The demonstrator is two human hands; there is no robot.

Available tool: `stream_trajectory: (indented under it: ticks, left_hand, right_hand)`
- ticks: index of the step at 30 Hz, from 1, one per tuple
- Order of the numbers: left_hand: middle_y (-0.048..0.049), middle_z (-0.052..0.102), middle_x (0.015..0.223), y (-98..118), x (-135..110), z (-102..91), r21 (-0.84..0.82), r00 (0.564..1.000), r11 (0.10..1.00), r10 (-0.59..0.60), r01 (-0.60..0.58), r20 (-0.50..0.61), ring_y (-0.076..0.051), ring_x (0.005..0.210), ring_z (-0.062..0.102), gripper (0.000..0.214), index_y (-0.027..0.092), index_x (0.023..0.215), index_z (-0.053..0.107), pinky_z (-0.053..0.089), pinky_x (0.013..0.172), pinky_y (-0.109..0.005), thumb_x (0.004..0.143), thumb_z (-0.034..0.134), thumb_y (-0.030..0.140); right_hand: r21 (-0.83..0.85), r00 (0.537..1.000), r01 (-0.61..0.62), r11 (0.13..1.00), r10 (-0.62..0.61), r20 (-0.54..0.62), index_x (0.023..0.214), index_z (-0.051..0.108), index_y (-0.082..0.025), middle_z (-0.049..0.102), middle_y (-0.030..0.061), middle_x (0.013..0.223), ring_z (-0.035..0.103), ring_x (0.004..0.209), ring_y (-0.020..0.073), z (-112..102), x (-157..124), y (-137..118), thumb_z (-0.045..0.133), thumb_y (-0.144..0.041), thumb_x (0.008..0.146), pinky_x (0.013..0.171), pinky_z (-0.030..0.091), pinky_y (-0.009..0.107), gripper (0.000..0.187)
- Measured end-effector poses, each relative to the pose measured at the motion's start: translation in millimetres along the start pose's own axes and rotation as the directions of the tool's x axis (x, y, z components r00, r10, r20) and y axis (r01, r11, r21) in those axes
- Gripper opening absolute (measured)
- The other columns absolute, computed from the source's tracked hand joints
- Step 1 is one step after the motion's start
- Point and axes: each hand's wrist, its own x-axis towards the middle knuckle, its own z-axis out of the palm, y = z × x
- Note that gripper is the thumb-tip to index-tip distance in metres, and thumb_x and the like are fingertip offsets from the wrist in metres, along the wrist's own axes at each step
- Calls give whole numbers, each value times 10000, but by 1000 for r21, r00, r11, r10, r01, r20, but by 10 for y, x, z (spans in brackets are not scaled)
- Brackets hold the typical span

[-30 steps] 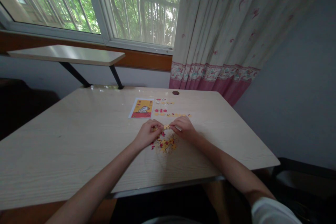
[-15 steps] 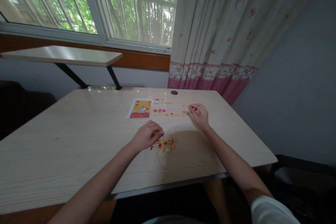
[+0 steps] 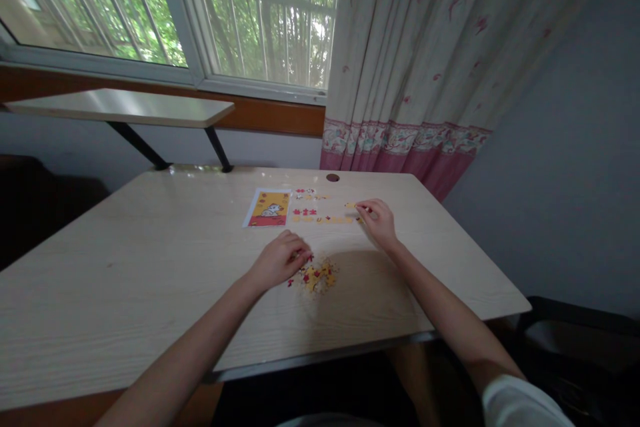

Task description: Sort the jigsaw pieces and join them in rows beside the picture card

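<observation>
I note the right hand [image 3: 379, 221] reaching forward, fingertips pinched on a yellow piece [image 3: 351, 205], having moved away from the left hand [image 3: 280, 259] within one second, the latter remaining curled, its grip undeterminable to me, the puzzle pile [image 3: 314, 277] just right of its fingers.
</observation>
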Motion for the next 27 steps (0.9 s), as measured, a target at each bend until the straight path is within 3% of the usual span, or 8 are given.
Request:
stream_trajectory:
  ticks: [4, 8, 14, 22, 27]
  left_hand:
    - [-43, 582, 756, 0, -4, -3, -3, 1000, 1000, 1, -1, 6, -185, 772, 486, 193, 177, 809, 607, 396, 706, -304, 876, 459, 281]
    - [-43, 584, 756, -19, -6, 14, 0, 1000, 1000, 4, -4, -4, -182, 765, 491, 193, 173, 807, 604, 397, 707, -305, 874, 462, 284]
    - [-45, 593, 772, -46, -22, 17, 18, 1000, 1000, -3, 4, -9, -185, 770, 499, 201, 177, 829, 610, 398, 707, -310, 880, 454, 293]
    - [-47, 588, 757, -12, -15, -8, 14, 1000, 1000, -6, 6, -7, -186, 765, 492, 193, 171, 822, 614, 394, 698, -303, 875, 464, 280]
    - [-42, 585, 753, -3, -12, -8, 9, 1000, 1000, -13, 13, -8, -183, 761, 488, 180, 172, 808, 608, 395, 694, -299, 869, 473, 272]
  right_hand:
    - [30, 990, -99, 995, 96, 100, 823, 683, -190, 670, 41, 832, 554, 697, 138, 178, 170, 254, 555, -317, 810, 698, 422, 262, 181]
    - [-49, 950, -220, 974, 225, 215, 854, 693, -179, 678, 40, 812, 549, 672, 129, 410, 415, 513, 558, -312, 789, 646, 413, 230, 201]
    - [-123, 906, -268, 956, 293, 305, 825, 707, -190, 686, 31, 766, 577, 675, 131, 697, 645, 696, 608, -297, 750, 628, 408, 223, 163]
    - [-179, 855, -282, 943, 331, 399, 805, 709, -200, 699, 23, 780, 610, 718, 133, 775, 689, 809, 634, -264, 731, 670, 440, 222, 123]
    - [-202, 853, -268, 942, 329, 405, 868, 704, -193, 701, 40, 837, 616, 752, 139, 804, 704, 750, 597, -242, 761, 697, 448, 231, 159]
